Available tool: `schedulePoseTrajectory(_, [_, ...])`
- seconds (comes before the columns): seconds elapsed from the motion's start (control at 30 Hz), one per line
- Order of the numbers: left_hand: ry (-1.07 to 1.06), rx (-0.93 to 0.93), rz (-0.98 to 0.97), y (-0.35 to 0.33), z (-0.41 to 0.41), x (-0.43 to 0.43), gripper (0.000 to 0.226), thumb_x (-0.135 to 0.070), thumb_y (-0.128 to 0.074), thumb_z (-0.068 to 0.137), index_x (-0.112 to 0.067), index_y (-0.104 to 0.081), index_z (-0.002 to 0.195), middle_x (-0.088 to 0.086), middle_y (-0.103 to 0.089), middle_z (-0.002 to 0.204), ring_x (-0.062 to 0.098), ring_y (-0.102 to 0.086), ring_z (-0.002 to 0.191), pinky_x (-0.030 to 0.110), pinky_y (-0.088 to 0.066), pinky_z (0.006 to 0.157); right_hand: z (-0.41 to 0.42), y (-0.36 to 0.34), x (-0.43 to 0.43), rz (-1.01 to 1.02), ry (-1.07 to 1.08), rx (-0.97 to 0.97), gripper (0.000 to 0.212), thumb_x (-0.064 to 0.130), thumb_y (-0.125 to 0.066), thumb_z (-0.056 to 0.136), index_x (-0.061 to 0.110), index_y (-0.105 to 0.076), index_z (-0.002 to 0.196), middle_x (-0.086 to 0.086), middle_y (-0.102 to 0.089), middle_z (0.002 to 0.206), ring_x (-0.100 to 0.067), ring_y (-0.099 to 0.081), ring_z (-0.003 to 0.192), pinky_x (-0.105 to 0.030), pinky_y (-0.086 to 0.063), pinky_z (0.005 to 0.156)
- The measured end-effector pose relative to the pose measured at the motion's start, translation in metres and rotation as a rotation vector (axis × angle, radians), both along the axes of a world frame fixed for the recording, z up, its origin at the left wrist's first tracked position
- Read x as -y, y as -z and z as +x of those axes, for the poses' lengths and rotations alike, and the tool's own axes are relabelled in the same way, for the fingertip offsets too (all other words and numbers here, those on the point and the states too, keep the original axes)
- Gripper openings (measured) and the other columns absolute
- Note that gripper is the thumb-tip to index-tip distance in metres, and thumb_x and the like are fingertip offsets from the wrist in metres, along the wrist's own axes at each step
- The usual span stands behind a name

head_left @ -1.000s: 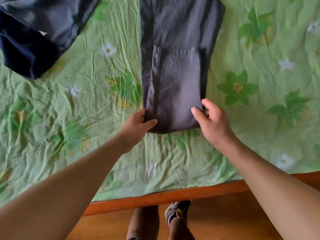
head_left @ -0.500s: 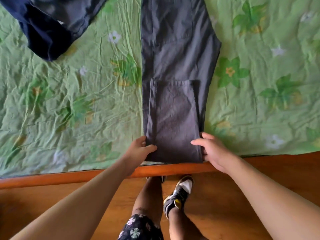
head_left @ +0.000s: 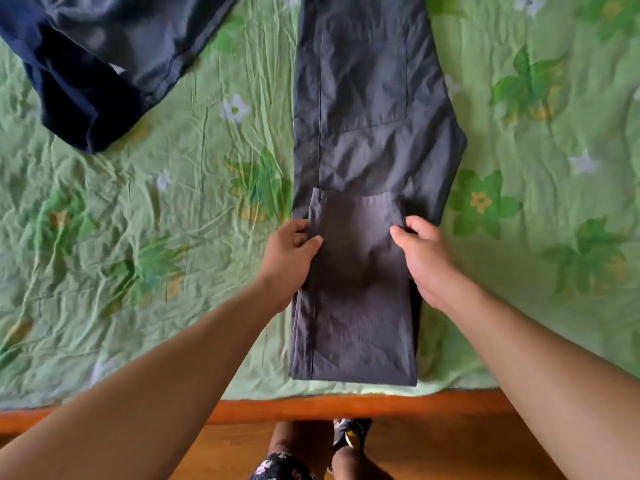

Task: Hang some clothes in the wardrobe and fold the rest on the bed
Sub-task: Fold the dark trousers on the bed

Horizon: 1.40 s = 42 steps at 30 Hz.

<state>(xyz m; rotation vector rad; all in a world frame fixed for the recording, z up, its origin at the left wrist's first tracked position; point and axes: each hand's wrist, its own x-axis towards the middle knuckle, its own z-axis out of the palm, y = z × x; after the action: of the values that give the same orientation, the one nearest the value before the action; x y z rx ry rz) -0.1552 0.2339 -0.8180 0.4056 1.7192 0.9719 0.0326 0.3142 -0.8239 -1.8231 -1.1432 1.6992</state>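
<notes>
The bed (head_left: 571, 362) fills most of the view under the grey trousers (head_left: 363, 133), and its crumpled green sheet (head_left: 138, 237) with printed flowers spreads out on both sides of them. The grey trousers lie flat down the middle of the bed, running from the near edge away past the top of the view. Their near end is folded back on itself, so a doubled panel (head_left: 356, 306) rests on top of the lower layer, with its fold at the near edge and its hem lying across the trousers further up. Well to the left of the trousers, at the far corner, a navy garment (head_left: 79, 98) lies in a loose heap with a paler grey-blue garment (head_left: 149, 39) draped over it; neither touches the trousers. Just below the trousers' near fold runs the orange-brown wooden bed frame (head_left: 346, 408), and beyond that the wooden floor (head_left: 467, 452). The left hand (head_left: 291, 251) grips the left edge of the doubled panel near its hem, with the thumb lying on top of the cloth and the fingers curled at the edge. The right hand (head_left: 422, 258) grips the right edge at the same height, thumb on top and fingers wrapped round the side. Below the trousers, on the floor, a dark shoe (head_left: 349, 433) shows beside a bare leg
</notes>
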Motion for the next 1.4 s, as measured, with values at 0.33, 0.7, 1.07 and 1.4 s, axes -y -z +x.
schedulePoseTrajectory(0.33, [0.146, -0.446, 0.027, -0.036, -0.081, -0.162, 0.060, -0.017, -0.063, 0.094, -0.028, -0.038, 0.147, 0.002, -0.059, 0.126, 0.012, -0.065, 0.094, 0.026, -0.056, 0.074, -0.066, -0.037, -0.179, 0.331, -0.265, 0.361, 0.044, 0.028, -0.064, 0.088, 0.022, -0.052, 0.130, -0.006, -0.066, 0.110, -0.031, -0.064, 0.104, -0.047, -0.053, 0.094])
schedulePoseTrajectory(0.7, [0.863, -1.274, 0.031, 0.051, -0.055, -0.158, 0.070, -0.055, -0.031, 0.103, -0.030, -0.004, 0.162, 0.011, 0.016, 0.168, 0.029, 0.014, 0.155, 0.049, -0.003, 0.126, -0.050, 0.055, -0.157, 0.904, -1.030, 0.985, 0.078, 0.070, -0.028, 0.097, 0.028, -0.015, 0.161, -0.006, 0.000, 0.170, -0.037, 0.000, 0.155, -0.069, -0.003, 0.119])
schedulePoseTrajectory(1.07, [0.847, -1.461, 0.136, 0.048, -0.078, -0.221, 0.066, -0.054, -0.033, 0.103, -0.031, -0.011, 0.161, 0.010, 0.004, 0.170, 0.028, 0.005, 0.156, 0.057, -0.009, 0.124, -0.061, 0.055, -0.222, 1.051, -0.983, 0.934, 0.077, 0.067, -0.035, 0.095, 0.021, -0.029, 0.158, -0.010, -0.008, 0.169, -0.035, -0.005, 0.155, -0.071, -0.007, 0.117])
schedulePoseTrajectory(1.4, [0.925, -1.415, 0.035, 0.055, -0.100, -0.291, 0.068, -0.065, -0.022, 0.098, -0.035, -0.017, 0.159, 0.012, -0.002, 0.169, 0.029, 0.003, 0.156, 0.050, -0.003, 0.126, -0.079, 0.060, -0.283, 0.955, -0.984, 0.958, 0.086, 0.083, -0.021, 0.088, 0.030, -0.030, 0.156, -0.012, -0.023, 0.164, -0.036, -0.017, 0.151, -0.065, -0.015, 0.117])
